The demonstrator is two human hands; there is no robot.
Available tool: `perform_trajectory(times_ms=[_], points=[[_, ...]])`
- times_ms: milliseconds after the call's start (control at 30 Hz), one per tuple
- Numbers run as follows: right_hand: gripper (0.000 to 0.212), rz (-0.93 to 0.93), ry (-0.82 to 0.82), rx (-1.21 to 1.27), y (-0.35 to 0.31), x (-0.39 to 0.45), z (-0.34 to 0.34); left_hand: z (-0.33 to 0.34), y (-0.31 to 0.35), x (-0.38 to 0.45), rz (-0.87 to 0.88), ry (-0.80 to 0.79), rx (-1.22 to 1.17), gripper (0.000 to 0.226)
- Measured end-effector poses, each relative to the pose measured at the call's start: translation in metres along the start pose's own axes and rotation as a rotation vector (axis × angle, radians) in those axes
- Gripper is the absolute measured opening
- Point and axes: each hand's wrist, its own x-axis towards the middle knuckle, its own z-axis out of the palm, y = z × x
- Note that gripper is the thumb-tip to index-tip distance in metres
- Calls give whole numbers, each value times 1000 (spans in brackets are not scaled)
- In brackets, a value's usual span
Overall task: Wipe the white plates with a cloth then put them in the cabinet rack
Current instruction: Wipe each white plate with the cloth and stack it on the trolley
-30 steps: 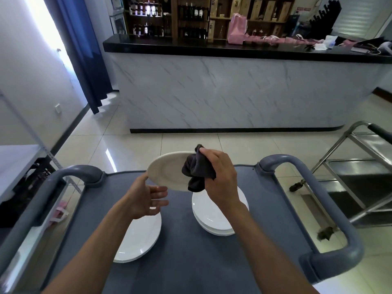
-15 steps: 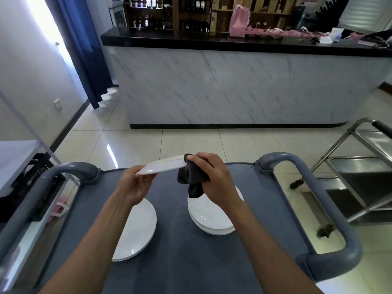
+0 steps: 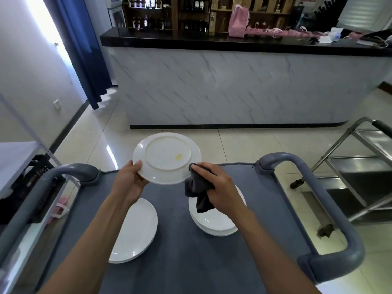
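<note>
A white plate (image 3: 166, 158) is held up above the grey cart top (image 3: 182, 251) with its underside facing me; a small yellow mark shows on its base. My left hand (image 3: 130, 183) grips its lower left rim. My right hand (image 3: 218, 187) holds a bunched dark grey cloth (image 3: 198, 192) against the plate's lower right rim. Below my left arm lie stacked white plates (image 3: 135, 232). A second stack of white plates (image 3: 216, 223) sits under my right hand, partly hidden by the cloth.
Grey cart handles rise at the left (image 3: 70, 170) and right (image 3: 331, 219). A steel trolley (image 3: 364, 166) stands on the tiled floor to the right. A marble-fronted counter (image 3: 233, 85) is ahead. A shelf unit (image 3: 19, 162) with a black crate is at the left.
The plate has been turned over, from face toward me through edge-on to underside toward me. My left hand shifted from under it to its left rim. The cloth moved to the right rim.
</note>
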Motion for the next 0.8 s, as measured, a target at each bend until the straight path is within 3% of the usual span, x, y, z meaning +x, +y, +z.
perform_trajectory(times_ms=[133,267,367,500,800], points=[[76,111,34,153,-14,6,9,6,-4,-6,59,4,91,26],[61,197,24,240,-32,16,22,17,-11,-16,87,-16,168,19],[44,292,111,295,-42,23,33,24,-14,-22,122,-22,202,18],[32,236,257,219,-54,29,48,25,-17,-31,149,-66,276,17],[35,192,424,57,-61,51,55,16,-13,-45,137,-182,412,22]])
